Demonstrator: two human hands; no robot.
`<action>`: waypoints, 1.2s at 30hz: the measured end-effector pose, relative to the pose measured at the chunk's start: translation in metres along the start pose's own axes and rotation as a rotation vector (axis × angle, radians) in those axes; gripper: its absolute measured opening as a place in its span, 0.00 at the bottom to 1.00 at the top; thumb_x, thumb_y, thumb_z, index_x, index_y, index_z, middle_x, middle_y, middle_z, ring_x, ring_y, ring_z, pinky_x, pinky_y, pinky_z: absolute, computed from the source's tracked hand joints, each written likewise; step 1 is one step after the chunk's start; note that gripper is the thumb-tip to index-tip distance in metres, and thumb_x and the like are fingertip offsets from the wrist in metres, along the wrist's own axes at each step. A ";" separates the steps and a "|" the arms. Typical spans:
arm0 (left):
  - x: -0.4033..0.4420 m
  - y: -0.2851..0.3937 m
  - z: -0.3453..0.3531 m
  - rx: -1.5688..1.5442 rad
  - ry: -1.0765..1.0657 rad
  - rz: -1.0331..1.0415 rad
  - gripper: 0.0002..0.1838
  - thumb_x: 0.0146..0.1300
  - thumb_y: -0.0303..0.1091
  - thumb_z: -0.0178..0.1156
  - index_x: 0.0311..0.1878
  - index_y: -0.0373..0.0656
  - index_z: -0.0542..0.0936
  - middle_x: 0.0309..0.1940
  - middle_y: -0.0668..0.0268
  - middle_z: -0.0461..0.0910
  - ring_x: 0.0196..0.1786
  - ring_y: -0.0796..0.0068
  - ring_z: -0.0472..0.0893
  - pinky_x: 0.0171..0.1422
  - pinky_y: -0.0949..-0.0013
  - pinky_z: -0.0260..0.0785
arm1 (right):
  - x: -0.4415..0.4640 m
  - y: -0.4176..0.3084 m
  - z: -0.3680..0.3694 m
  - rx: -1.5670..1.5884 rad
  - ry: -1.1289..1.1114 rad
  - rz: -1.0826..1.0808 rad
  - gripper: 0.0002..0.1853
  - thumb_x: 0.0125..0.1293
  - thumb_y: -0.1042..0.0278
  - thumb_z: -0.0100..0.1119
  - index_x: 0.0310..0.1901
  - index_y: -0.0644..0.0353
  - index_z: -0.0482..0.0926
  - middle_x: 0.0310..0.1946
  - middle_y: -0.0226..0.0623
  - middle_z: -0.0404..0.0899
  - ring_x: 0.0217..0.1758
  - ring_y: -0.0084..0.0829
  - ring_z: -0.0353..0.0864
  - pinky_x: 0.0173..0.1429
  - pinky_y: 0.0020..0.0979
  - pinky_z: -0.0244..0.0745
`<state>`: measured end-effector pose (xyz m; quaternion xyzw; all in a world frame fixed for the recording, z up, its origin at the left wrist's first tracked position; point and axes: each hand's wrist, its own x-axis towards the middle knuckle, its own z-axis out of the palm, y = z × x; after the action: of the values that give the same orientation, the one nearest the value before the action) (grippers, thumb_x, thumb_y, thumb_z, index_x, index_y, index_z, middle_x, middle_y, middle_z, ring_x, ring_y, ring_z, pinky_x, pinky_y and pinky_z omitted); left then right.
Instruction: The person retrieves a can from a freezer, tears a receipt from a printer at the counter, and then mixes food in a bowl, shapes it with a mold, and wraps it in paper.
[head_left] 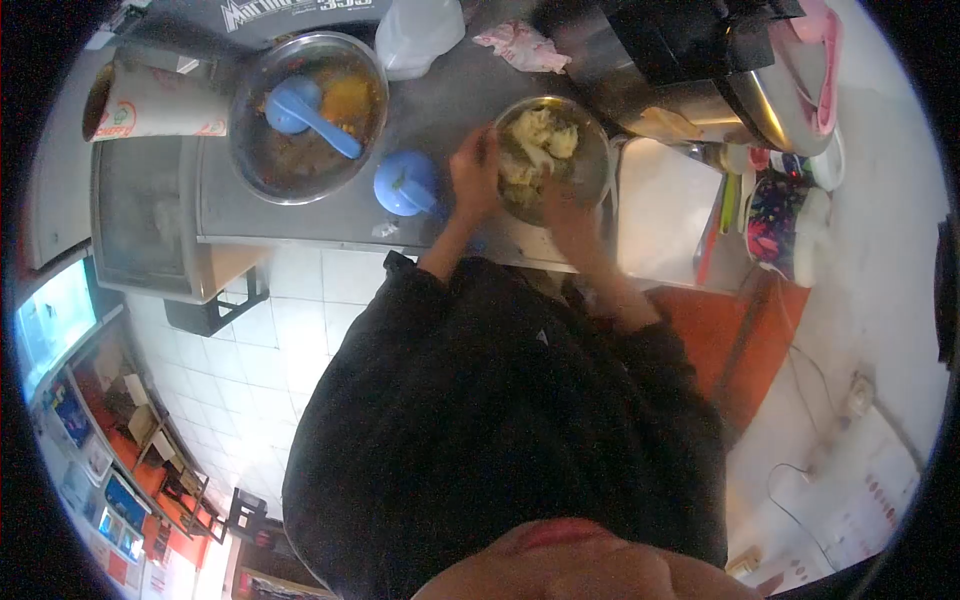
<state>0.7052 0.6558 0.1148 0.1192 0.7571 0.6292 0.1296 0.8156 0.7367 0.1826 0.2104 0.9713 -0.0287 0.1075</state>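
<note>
A round metal bowl (607, 150) sits on the counter in front of me, with pale yellow lumps (543, 135) inside whose kind I cannot make out. My left hand (475, 178) is at the bowl's left rim, its fingers closed on the edge. Over the near right part of the bowl, my right hand (568, 207) reaches down among the lumps. Its fingers are smeared and partly hidden, so their grip does not show. Just left of my left hand stands a small blue cup with a handle (405, 183).
A large metal basin (245, 165) at the left holds a blue ladle (318, 124) and yellowish food. Behind are a white plastic jug (420, 38) and a crumpled wrapper (522, 47). A large metal pot (690, 110) and a white board (668, 210) flank the bowl's right.
</note>
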 end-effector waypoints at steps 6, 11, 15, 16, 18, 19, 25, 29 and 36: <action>0.008 -0.012 0.002 -0.017 -0.011 0.004 0.17 0.65 0.43 0.52 0.45 0.38 0.78 0.37 0.51 0.80 0.40 0.58 0.80 0.47 0.64 0.69 | -0.028 -0.014 0.031 -0.018 0.112 -0.236 0.19 0.59 0.76 0.44 0.53 0.70 0.68 0.26 0.51 0.77 0.34 0.46 0.79 0.39 0.40 0.75; 0.020 -0.018 -0.013 0.159 -0.027 0.033 0.14 0.62 0.37 0.55 0.45 0.39 0.78 0.36 0.52 0.80 0.39 0.58 0.81 0.44 0.63 0.70 | 0.009 0.055 -0.047 0.364 -0.204 -0.115 0.13 0.59 0.71 0.46 0.44 0.66 0.75 0.33 0.50 0.78 0.40 0.46 0.78 0.46 0.44 0.73; 0.030 -0.012 -0.018 -0.030 -0.172 0.176 0.14 0.62 0.39 0.56 0.45 0.40 0.78 0.34 0.52 0.80 0.38 0.55 0.81 0.41 0.62 0.71 | 0.025 0.104 -0.047 -0.020 -0.345 -0.120 0.11 0.61 0.69 0.46 0.39 0.63 0.77 0.34 0.50 0.77 0.38 0.45 0.78 0.47 0.41 0.72; 0.031 -0.011 -0.017 -0.032 -0.177 0.182 0.14 0.62 0.39 0.56 0.45 0.40 0.78 0.34 0.52 0.80 0.38 0.55 0.81 0.41 0.62 0.71 | 0.025 0.103 -0.002 -0.052 -0.291 -0.205 0.12 0.61 0.70 0.47 0.42 0.62 0.77 0.39 0.51 0.76 0.44 0.43 0.77 0.47 0.44 0.72; 0.032 -0.010 -0.015 0.059 -0.245 0.135 0.14 0.62 0.39 0.56 0.45 0.40 0.79 0.34 0.51 0.80 0.37 0.56 0.81 0.40 0.62 0.71 | 0.009 0.089 0.055 0.204 0.204 -0.416 0.18 0.57 0.71 0.49 0.51 0.63 0.71 0.36 0.46 0.75 0.42 0.45 0.77 0.42 0.41 0.74; 0.033 -0.012 -0.014 0.059 -0.244 0.128 0.14 0.62 0.39 0.56 0.45 0.40 0.79 0.34 0.51 0.80 0.37 0.56 0.81 0.40 0.62 0.71 | -0.006 0.052 0.043 0.044 0.276 -0.392 0.22 0.57 0.71 0.49 0.55 0.64 0.68 0.36 0.47 0.74 0.42 0.45 0.77 0.39 0.40 0.76; 0.037 -0.024 -0.004 0.132 -0.126 0.135 0.13 0.61 0.37 0.56 0.45 0.41 0.79 0.31 0.50 0.80 0.35 0.57 0.81 0.38 0.61 0.70 | -0.037 -0.030 0.027 -0.191 -0.063 -0.103 0.31 0.55 0.72 0.51 0.62 0.71 0.59 0.28 0.39 0.76 0.24 0.33 0.80 0.30 0.36 0.78; 0.043 -0.011 -0.009 0.209 -0.201 0.085 0.11 0.60 0.33 0.56 0.45 0.41 0.79 0.32 0.50 0.80 0.37 0.55 0.81 0.40 0.61 0.71 | 0.001 0.012 -0.021 -0.285 -0.066 -0.241 0.30 0.56 0.74 0.50 0.63 0.64 0.60 0.31 0.43 0.77 0.23 0.35 0.80 0.28 0.37 0.76; 0.045 -0.020 -0.003 0.122 -0.158 0.138 0.12 0.59 0.32 0.57 0.45 0.42 0.80 0.35 0.50 0.79 0.38 0.54 0.80 0.41 0.62 0.71 | -0.007 0.010 0.003 -0.019 -0.192 -0.001 0.23 0.60 0.69 0.46 0.59 0.50 0.68 0.38 0.46 0.77 0.39 0.43 0.79 0.38 0.42 0.75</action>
<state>0.6614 0.6649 0.0932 0.2281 0.7714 0.5778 0.1378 0.8266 0.7428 0.1806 0.2050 0.9569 -0.0397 0.2020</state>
